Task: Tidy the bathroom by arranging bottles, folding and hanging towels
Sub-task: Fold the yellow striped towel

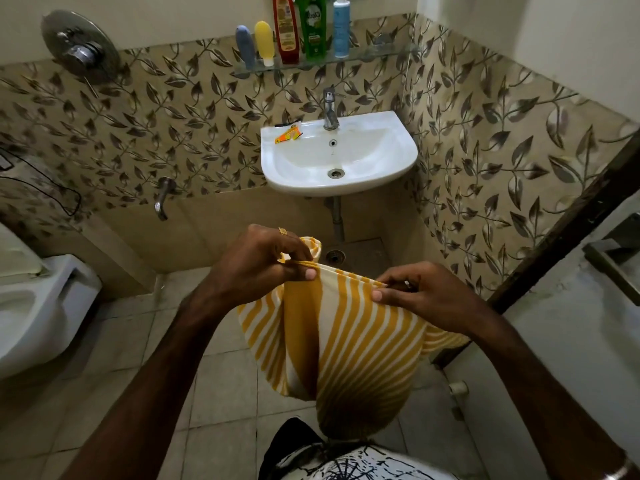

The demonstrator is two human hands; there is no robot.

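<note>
A yellow and white striped towel [349, 341] hangs in front of me, held by its top edge. My left hand [263, 258] pinches the left end of that edge between thumb and fingers. My right hand [419, 289] pinches the right end, so the cloth is stretched between them and droops down toward my waist. Several bottles stand upright in a row on the glass shelf [388, 51]: a grey-blue tube [245, 45], a yellow tube [265, 41], a red bottle [285, 27], a green bottle [313, 26] and a light blue bottle [341, 26].
A white sink [391, 157] with a tap [330, 109] is on the wall ahead, with an orange sachet [289, 135] on its rim. A toilet [38, 306] is at the left. A wall spout [162, 199] and shower mixer [81, 51] are on the left wall. A door frame [561, 237] is at right.
</note>
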